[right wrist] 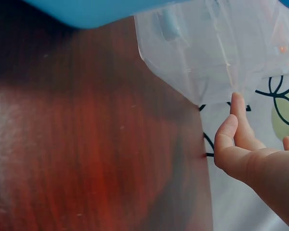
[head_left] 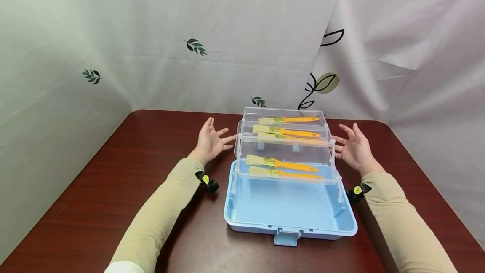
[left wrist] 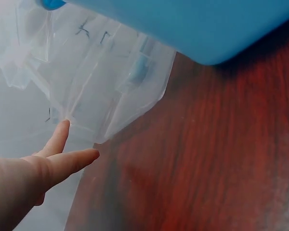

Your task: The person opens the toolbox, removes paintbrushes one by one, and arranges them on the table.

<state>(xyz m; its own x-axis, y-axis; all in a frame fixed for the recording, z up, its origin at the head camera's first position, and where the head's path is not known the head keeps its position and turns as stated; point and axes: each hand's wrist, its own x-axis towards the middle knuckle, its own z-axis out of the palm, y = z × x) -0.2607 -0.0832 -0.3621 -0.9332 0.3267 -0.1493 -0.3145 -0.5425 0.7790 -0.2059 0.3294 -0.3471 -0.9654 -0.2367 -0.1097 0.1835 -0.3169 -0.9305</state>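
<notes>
A light blue storage box [head_left: 280, 207] lies open on the table, its latch [head_left: 286, 237] toward me. Its tiered clear trays [head_left: 265, 146] are unfolded and hold several paintbrushes [head_left: 291, 164] with orange handles and pale bristles. My left hand [head_left: 211, 142] is at the box's left side, fingers spread and extended toward the clear lid [left wrist: 135, 91]. On the opposite side, my right hand [head_left: 355, 148] has its fingers loosely bent beside the trays. In both wrist views the fingertips are near or against the clear plastic; contact is hard to tell. Neither hand grips anything.
The dark reddish wooden table [head_left: 113, 188] extends on both sides of the box. A white curtain [head_left: 151, 54] with leaf prints hangs behind the table and along its sides. Wrist cameras [head_left: 208, 183] are strapped to both sleeves.
</notes>
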